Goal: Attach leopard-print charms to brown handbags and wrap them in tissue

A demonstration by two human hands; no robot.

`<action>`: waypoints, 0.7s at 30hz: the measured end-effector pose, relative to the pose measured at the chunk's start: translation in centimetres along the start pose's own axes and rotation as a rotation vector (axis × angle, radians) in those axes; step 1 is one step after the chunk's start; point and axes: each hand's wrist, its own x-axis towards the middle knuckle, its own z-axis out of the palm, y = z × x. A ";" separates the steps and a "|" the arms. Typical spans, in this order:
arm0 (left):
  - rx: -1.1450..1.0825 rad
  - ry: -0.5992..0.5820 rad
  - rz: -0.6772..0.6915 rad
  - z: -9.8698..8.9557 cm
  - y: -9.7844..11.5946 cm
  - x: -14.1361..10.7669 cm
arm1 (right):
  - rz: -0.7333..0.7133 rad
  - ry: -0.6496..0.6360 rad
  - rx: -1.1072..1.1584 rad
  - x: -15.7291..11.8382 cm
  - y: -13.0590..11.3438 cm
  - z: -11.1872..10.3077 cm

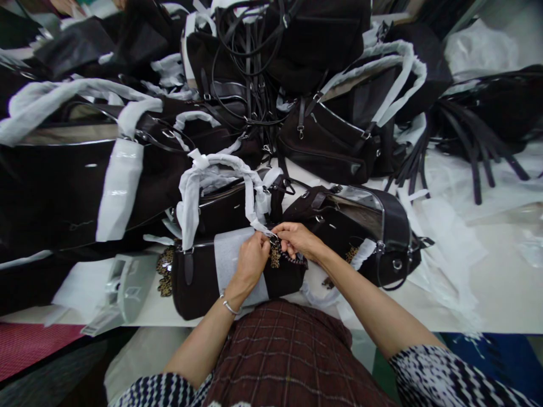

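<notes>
A dark handbag [195, 288] lies at the table's front edge, a pale grey sheet [227, 260] across its front and its handles [190, 192] wrapped in white paper. My left hand [253, 254], with a bracelet at the wrist, is closed at the base of the wrapped handle; what its fingers hold is too small to make out. Close beside it, my right hand [297, 238] pinches near the metal ring at the same spot. A leopard-patterned charm [275, 253] hangs between the two hands, against the bag.
To the right lies an open dark bag [360, 226]. Large dark bags [76, 192] crowd the left and back. A clear plastic holder [131, 288] stands at left beside patterned charms [165, 271]. White wrapping [445, 249] and black straps [475, 141] lie on the right.
</notes>
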 end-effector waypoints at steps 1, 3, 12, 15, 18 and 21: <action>0.015 -0.005 -0.001 0.1 0.0 0.0 | 0.007 -0.017 -0.032 0.1 -0.1 -0.3; 0.072 -0.008 0.005 0.3 0.1 0.0 | 0.014 -0.032 -0.106 0.5 -0.3 -0.8; 0.341 -0.012 -0.030 0.0 0.8 0.7 | 0.025 -0.022 -0.347 2.5 -0.9 -1.3; 0.326 -0.008 -0.038 -0.1 0.6 1.0 | -0.014 0.011 -0.404 2.4 -1.0 -1.1; 0.227 -0.021 -0.068 -0.1 0.2 1.2 | -0.051 0.030 -0.437 2.3 -1.0 -1.2; 0.099 -0.037 -0.093 -0.1 -0.1 1.4 | -0.070 -0.002 -0.418 2.1 -1.1 -1.4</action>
